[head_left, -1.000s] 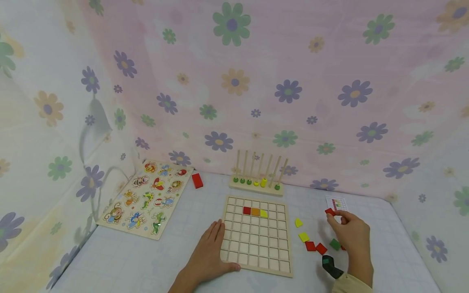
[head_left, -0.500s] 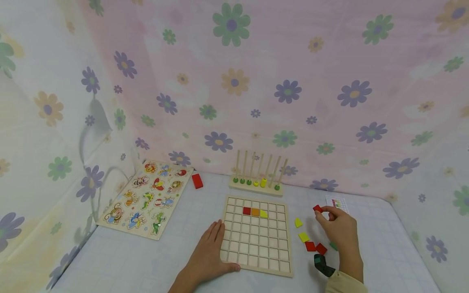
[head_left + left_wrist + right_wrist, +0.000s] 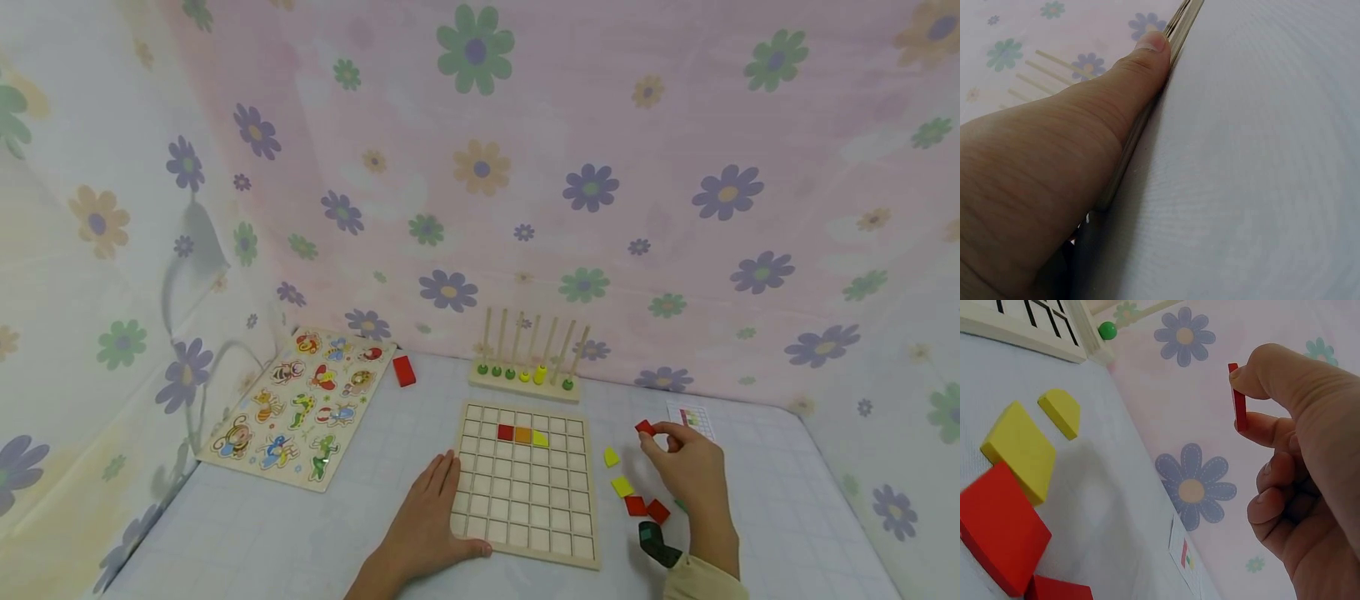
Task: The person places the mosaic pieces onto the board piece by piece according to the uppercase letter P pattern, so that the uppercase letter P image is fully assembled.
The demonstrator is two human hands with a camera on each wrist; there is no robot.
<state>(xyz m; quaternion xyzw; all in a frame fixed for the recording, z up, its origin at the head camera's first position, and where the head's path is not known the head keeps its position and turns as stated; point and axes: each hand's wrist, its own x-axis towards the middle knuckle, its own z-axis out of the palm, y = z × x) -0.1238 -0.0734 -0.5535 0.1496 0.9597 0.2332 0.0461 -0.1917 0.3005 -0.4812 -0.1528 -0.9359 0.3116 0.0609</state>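
A wooden grid board (image 3: 525, 517) lies on the table with a red (image 3: 506, 432), an orange (image 3: 522, 434) and a yellow tile (image 3: 540, 438) in one row. My left hand (image 3: 431, 521) lies flat at the board's left edge (image 3: 1175, 37), thumb pressed along it. My right hand (image 3: 686, 467) is lifted to the right of the board and pinches a small red tile (image 3: 645, 427) between thumb and forefinger; the right wrist view shows this red tile (image 3: 1238, 397) edge-on. Below it lie two yellow pieces (image 3: 621, 485) (image 3: 1019, 450) and two red squares (image 3: 647, 507) (image 3: 1000, 528).
An animal peg puzzle (image 3: 303, 404) lies at the left, a red block (image 3: 403, 370) beside it. A peg rack with green and yellow beads (image 3: 527, 373) stands behind the board. A pattern card (image 3: 693, 417) lies at the right. Flowered cloth walls enclose the table.
My right hand has carried the red tile leftward, from near the pattern card toward the board. The left hand has not moved.
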